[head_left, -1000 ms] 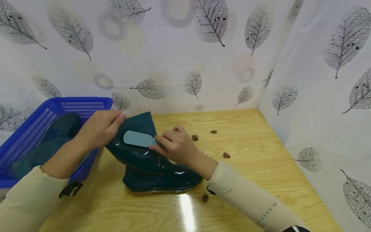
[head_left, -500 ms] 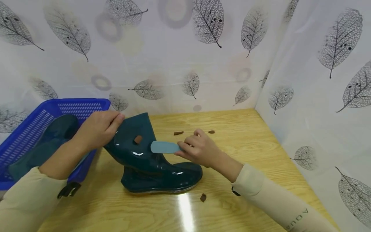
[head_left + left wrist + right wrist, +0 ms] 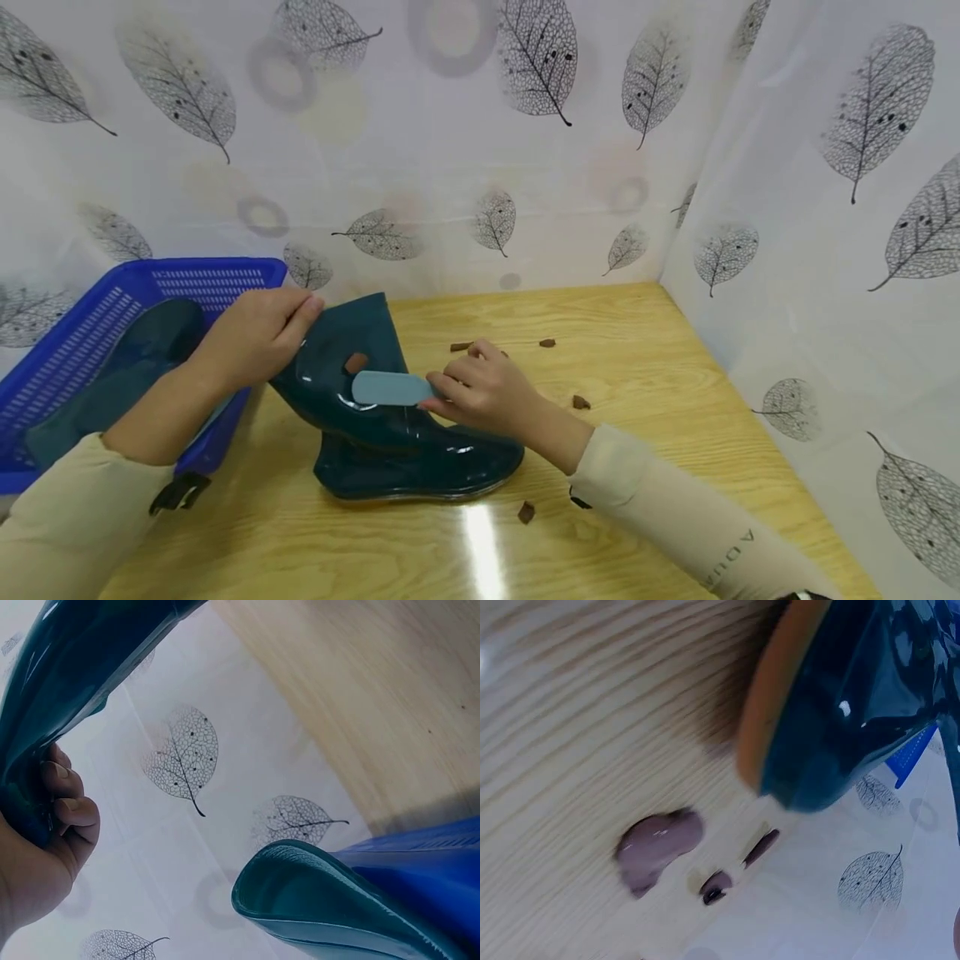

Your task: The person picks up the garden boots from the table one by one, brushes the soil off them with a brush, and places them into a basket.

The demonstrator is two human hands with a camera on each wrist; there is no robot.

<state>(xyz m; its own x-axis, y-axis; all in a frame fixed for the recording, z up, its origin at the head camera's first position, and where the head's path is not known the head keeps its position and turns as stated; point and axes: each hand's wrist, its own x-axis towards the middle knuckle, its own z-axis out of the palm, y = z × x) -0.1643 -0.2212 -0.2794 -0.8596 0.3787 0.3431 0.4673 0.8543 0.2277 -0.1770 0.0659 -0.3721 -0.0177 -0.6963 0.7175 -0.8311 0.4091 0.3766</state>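
Note:
My left hand (image 3: 255,337) grips the top of a glossy dark green rubber boot (image 3: 442,467), its shaft tilted left over the table. In the left wrist view the fingers curl round the boot's shaft (image 3: 82,667). A small brown lump (image 3: 356,362) sticks to the side of the shaft. Between thumb and fingers, my right hand (image 3: 483,390) pinches a flat light-blue scraper (image 3: 386,388). The scraper's rounded end lies over the shaft, right below the lump. The right wrist view shows the boot's toe (image 3: 840,727) but not the scraper.
A blue plastic basket (image 3: 217,271) on the left contains another green boot (image 3: 168,329). Several brown bits lie about the wooden table (image 3: 637,483), one brown bit (image 3: 527,512) in front of the toe. Leaf-patterned sheeting (image 3: 435,167) stands behind and to the right.
The scraper first slid right, off the upper shaft, uncovering the brown lump. Since then my right hand has brought it back left towards the lump. My left hand has stayed on the boot.

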